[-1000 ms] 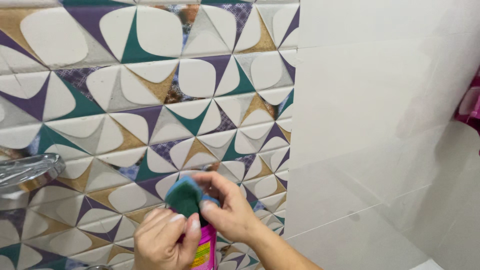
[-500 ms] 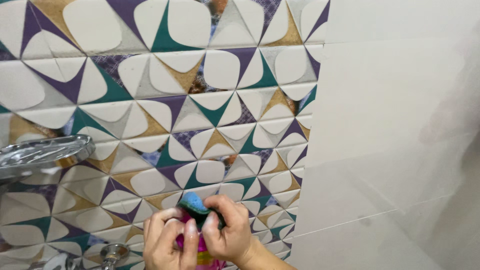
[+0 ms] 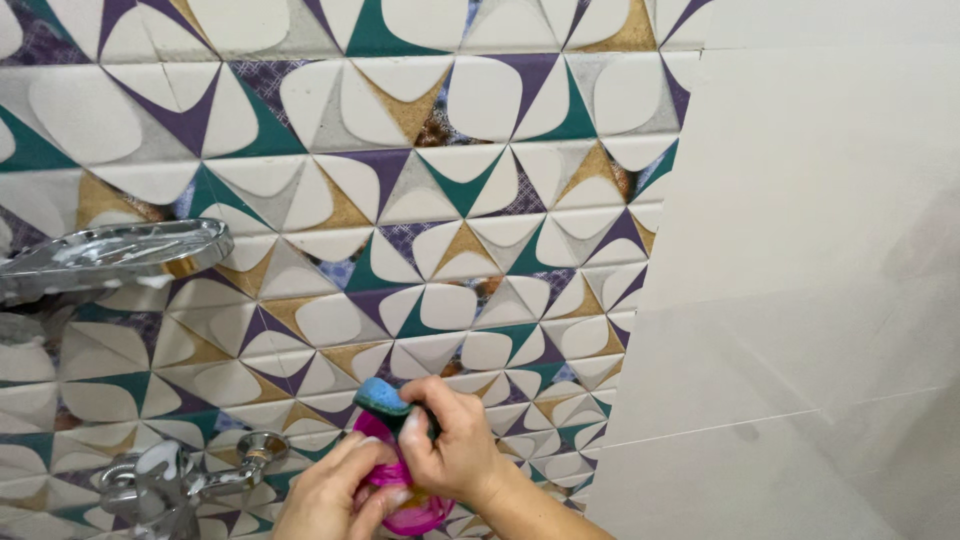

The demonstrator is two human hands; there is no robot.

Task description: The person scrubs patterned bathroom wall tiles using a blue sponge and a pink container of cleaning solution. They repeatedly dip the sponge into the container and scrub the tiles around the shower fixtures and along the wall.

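Low centre of the head view, both hands meet in front of a tiled wall. Right hand (image 3: 452, 455) is closed, fingers pinching a blue-and-green scrub sponge (image 3: 388, 402) and pressing it down against the top of a pink bottle (image 3: 402, 492). Left hand (image 3: 335, 495) is wrapped around the bottle from the left side, thumb and fingers curled on its body; the bottle appears tipped toward the camera, though the hands cover most of it, so the exact tilt is hard to tell. The sponge sits between the right hand's fingertips and the bottle's mouth, touching both.

Behind: patterned wall tiles (image 3: 440, 200) (white petals with teal, purple and tan wedges), meeting plain white tiles (image 3: 800, 250) on the right. A chrome soap dish (image 3: 110, 255) is mounted at left, well above the hands. A chrome tap fitting (image 3: 175, 478) sits lower left, near the left hand but apart from it.
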